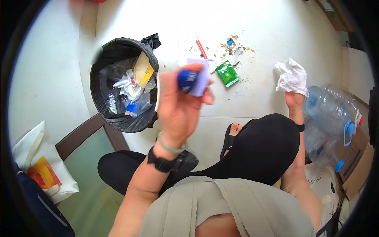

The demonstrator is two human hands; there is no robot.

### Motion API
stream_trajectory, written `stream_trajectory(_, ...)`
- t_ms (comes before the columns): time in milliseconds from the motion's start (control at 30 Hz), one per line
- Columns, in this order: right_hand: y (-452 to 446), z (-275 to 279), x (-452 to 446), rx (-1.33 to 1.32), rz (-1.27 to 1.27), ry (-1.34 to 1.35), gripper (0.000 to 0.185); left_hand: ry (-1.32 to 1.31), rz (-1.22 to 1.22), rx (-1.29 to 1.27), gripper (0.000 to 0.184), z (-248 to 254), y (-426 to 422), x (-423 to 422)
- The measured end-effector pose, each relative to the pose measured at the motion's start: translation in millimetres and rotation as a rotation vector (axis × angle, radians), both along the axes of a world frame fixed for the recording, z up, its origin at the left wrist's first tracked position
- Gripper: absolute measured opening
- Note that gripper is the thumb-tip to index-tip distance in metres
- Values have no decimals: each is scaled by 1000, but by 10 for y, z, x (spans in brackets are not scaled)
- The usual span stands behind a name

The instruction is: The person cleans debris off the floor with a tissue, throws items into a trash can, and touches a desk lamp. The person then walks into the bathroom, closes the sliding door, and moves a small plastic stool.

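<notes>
1. My left hand [177,106] is wrapped around a blurred dark-blue and pale-lilac object [187,81].
2. A crumpled white cloth [292,76] hides most of my right hand [294,100]; I cannot tell how its fingers sit.
3. Left of my left grip: a round bin lined with black plastic [128,124].
4. Beyond it, to the right: a shiny green packet [227,74] and scattered brown scraps [235,45].

Glossy wrapper [227,74], rough matt wipe [291,75], smooth plastic bottles [329,111]
</notes>
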State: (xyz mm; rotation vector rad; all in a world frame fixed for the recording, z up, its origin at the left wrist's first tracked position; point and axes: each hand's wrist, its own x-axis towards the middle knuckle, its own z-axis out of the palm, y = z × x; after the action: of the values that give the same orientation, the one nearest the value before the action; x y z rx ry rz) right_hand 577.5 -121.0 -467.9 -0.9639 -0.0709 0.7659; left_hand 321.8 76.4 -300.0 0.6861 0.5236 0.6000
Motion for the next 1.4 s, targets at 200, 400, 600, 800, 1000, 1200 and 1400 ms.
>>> stream_trajectory(200,94,-29,-18,24,-34,71,35,844,331,887,32,610,506,-533)
stream_trajectory(400,52,0,-9,12,12,-8,37,1323,169,1741,37,626,453,-298)
stream_trajectory(600,-57,-130,-31,2,5,22,40,897,-216,1627,29,-388,-165,410)
stream_trajectory(800,-174,-29,-38,-13,-40,7,42,1116,-414,1913,44,-1908,-109,171)
stream_trajectory(1000,-283,-144,-17,-10,-9,-5,42,1080,-331,1895,39,-2117,-119,175)
stream_trajectory(1200,-193,-83,-49,-28,-47,-7,42,1010,-146,1606,23,-1821,-161,263)
stream_trajectory(1400,-81,-80,-156,-51,-61,82,39,711,-52,158,22,-1506,-70,345)
